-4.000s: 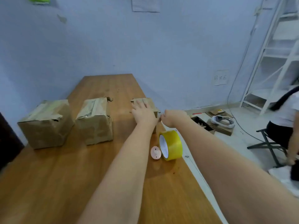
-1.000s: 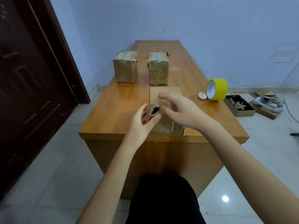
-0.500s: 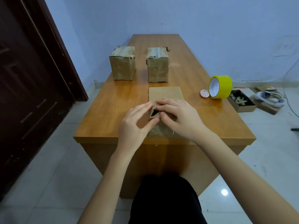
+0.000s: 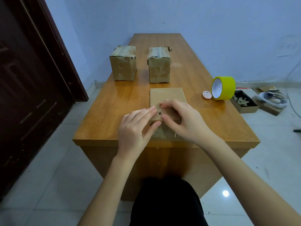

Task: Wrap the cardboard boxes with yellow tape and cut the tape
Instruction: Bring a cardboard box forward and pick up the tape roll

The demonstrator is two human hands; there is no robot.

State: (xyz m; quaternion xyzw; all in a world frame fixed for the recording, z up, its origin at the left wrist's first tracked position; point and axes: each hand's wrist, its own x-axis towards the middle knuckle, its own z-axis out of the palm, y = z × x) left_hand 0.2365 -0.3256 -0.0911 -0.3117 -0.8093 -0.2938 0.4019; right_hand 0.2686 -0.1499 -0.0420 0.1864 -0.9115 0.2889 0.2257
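right hand (image 4: 187,121), left hand (image 4: 136,128), hiding box (image 4: 166,97) front

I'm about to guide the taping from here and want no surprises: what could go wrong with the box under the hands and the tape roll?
The near box sits at the table's front edge; pressing by the left hand and right hand might push it off. Its torn corner shows a dark gap, so the flap may spring open before tape lands. The yellow tape roll stands on its rim near the right edge and could roll off.
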